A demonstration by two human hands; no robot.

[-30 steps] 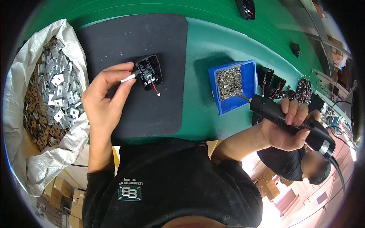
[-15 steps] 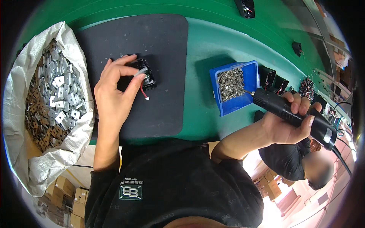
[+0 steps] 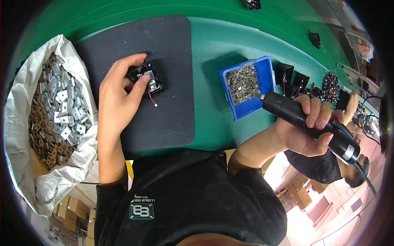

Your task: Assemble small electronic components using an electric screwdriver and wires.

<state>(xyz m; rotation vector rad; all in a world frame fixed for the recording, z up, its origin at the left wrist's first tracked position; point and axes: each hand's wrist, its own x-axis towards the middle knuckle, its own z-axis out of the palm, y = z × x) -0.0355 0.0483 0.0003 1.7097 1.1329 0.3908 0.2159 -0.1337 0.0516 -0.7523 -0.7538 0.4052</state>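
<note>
My left hand is at a small black plastic housing lying on the dark mat. Its thumb presses a small bright metal plate down inside the housing, while the index finger reaches round the far edge. A red wire with a white plug trails from the housing onto the mat. My right hand is closed around a black electric screwdriver. The screwdriver's bit points left, over the small screws in a blue box; whether its tip carries a screw is too small to tell.
A white woven sack full of metal plates stands left of the dark mat. Several black housings with wires sit right of the blue box, and another housing lies farther off. Another person is at the right.
The metal plate, pinched above the housing before, now lies down in it under my left thumb, with the index finger stretched farther out. The screwdriver's bit has shifted left over the screws.
</note>
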